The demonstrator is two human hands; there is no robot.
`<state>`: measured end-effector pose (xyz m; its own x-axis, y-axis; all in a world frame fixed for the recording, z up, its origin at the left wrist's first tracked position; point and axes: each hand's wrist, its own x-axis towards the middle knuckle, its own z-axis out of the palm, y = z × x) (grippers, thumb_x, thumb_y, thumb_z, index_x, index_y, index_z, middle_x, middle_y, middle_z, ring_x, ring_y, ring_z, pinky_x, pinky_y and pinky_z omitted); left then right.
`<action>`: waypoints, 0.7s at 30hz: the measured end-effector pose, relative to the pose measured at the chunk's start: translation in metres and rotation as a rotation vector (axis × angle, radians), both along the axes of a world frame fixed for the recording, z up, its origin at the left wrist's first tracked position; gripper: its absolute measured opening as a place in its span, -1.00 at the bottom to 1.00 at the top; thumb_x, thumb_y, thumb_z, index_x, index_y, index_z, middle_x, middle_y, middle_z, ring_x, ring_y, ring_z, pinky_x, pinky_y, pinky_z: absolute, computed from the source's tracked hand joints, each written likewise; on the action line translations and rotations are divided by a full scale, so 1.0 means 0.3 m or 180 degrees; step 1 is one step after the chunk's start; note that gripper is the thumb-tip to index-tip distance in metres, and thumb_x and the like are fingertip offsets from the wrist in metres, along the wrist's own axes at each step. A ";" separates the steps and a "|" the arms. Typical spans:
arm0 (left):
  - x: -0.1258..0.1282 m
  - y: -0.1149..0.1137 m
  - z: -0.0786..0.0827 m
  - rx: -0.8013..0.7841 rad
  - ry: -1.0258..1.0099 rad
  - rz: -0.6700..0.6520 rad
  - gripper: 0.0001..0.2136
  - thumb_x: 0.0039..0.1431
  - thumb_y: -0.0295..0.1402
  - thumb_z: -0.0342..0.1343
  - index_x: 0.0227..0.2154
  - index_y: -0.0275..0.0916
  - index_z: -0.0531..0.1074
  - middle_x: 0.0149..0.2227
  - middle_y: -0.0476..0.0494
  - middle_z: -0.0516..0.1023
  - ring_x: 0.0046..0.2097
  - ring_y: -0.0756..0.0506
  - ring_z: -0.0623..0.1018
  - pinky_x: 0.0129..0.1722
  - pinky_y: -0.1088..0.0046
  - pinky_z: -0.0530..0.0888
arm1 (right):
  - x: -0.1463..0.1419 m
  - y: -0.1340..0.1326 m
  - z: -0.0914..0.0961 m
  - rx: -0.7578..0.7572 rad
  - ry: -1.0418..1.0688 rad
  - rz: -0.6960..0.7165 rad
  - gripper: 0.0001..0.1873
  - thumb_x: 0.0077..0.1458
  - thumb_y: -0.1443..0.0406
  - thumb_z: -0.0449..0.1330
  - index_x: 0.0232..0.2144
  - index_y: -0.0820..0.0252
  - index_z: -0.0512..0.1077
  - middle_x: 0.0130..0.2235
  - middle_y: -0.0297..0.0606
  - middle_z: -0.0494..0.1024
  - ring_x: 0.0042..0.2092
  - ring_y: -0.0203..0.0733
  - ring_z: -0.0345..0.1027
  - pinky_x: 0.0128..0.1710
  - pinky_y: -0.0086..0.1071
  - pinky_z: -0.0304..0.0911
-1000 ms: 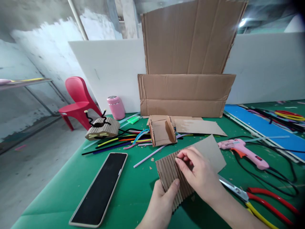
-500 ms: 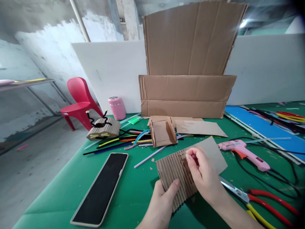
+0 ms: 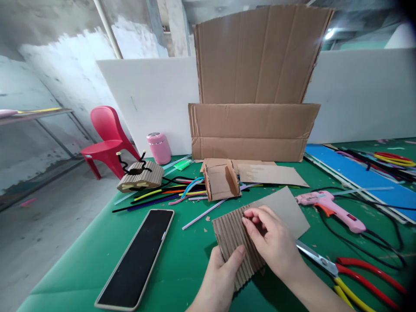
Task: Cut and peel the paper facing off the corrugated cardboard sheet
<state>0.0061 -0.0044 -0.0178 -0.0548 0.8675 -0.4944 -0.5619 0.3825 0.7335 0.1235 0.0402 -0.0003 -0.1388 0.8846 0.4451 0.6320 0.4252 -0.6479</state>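
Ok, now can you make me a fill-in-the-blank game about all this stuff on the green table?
1. The left hand holds a ridged piece of ____.
2. The phone lies to the ____ of both hands.
3. The body of the glue gun is mostly coloured ____.
4. The scissors have handles in red and ____.

Missing words: cardboard; left; pink; yellow.
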 end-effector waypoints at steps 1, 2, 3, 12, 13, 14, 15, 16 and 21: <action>0.001 -0.001 -0.003 0.0022 0.0021 -0.0008 -0.72 -0.25 -0.37 0.22 -0.40 -0.32 0.35 -0.43 -0.14 0.57 -0.33 -0.17 0.52 -0.30 0.29 0.41 | -0.001 0.001 0.001 -0.0005 0.0011 0.0002 -0.88 0.05 0.28 0.00 -0.37 0.15 0.31 -0.37 -0.27 0.37 -0.37 -0.26 0.27 -0.41 -0.38 0.23; 0.002 -0.002 -0.004 0.0046 0.0055 -0.0011 -0.72 -0.26 -0.36 0.23 -0.41 -0.32 0.35 -0.44 -0.13 0.57 -0.34 -0.17 0.52 -0.31 0.30 0.42 | -0.002 0.001 0.002 0.0004 0.0017 0.0006 -0.88 0.05 0.28 0.00 -0.37 0.15 0.31 -0.36 -0.28 0.37 -0.37 -0.26 0.27 -0.40 -0.39 0.22; 0.003 -0.004 -0.006 0.0070 0.0108 -0.0011 -0.72 -0.26 -0.35 0.23 -0.42 -0.31 0.36 -0.45 -0.13 0.57 -0.35 -0.16 0.52 -0.33 0.31 0.42 | -0.003 0.001 0.004 0.0017 0.0024 0.0012 -0.89 0.05 0.29 0.00 -0.37 0.15 0.31 -0.36 -0.28 0.36 -0.35 -0.26 0.27 -0.38 -0.39 0.22; 0.004 -0.013 0.038 0.0669 0.0825 -0.0437 -0.77 -0.15 -0.35 0.16 -0.38 -0.37 0.43 -0.39 -0.19 0.56 -0.32 -0.16 0.49 -0.33 0.40 0.41 | -0.001 0.002 0.024 -0.0065 -0.0042 0.0011 -0.90 0.07 0.30 -0.02 -0.41 0.15 0.28 -0.37 -0.30 0.35 -0.34 -0.26 0.24 -0.37 -0.39 0.19; 0.002 -0.013 0.046 0.0766 0.0876 -0.0524 -0.77 -0.14 -0.35 0.15 -0.37 -0.37 0.44 -0.37 -0.19 0.55 -0.30 -0.16 0.49 -0.30 0.39 0.41 | 0.001 0.003 0.027 -0.0077 -0.0104 0.0021 -0.89 0.07 0.29 -0.03 -0.43 0.15 0.27 -0.38 -0.30 0.35 -0.34 -0.25 0.24 -0.37 -0.38 0.18; 0.000 -0.012 0.052 0.0857 0.0921 -0.0599 -0.77 -0.13 -0.35 0.14 -0.36 -0.36 0.44 -0.36 -0.19 0.55 -0.28 -0.17 0.48 -0.28 0.39 0.40 | 0.002 0.006 0.031 -0.0097 -0.0188 0.0021 -0.87 0.07 0.29 -0.04 -0.45 0.15 0.27 -0.39 -0.30 0.34 -0.35 -0.25 0.24 -0.38 -0.37 0.17; -0.002 -0.012 0.057 0.0929 0.0959 -0.0657 -0.78 -0.11 -0.35 0.13 -0.36 -0.36 0.44 -0.36 -0.18 0.55 -0.28 -0.17 0.48 -0.26 0.39 0.40 | 0.003 0.008 0.034 -0.0119 -0.0304 0.0013 -0.86 0.07 0.29 -0.05 -0.47 0.15 0.26 -0.41 -0.30 0.34 -0.35 -0.24 0.23 -0.39 -0.36 0.16; -0.003 -0.012 0.060 0.0982 0.0992 -0.0696 -0.78 -0.10 -0.34 0.12 -0.37 -0.35 0.45 -0.37 -0.16 0.55 -0.27 -0.18 0.48 -0.26 0.38 0.39 | 0.002 0.010 0.037 -0.0136 -0.0449 0.0003 -0.85 0.08 0.28 -0.06 -0.49 0.15 0.24 -0.42 -0.29 0.33 -0.36 -0.23 0.23 -0.41 -0.36 0.14; -0.008 -0.014 0.054 0.0881 0.1029 -0.0626 -0.78 -0.14 -0.36 0.16 -0.37 -0.33 0.44 -0.36 -0.18 0.54 -0.24 -0.20 0.47 -0.22 0.35 0.38 | -0.007 0.010 0.041 0.0040 -0.1043 -0.0067 -0.82 0.08 0.31 -0.13 -0.51 0.17 0.18 -0.44 -0.25 0.30 -0.38 -0.18 0.19 -0.44 -0.32 0.10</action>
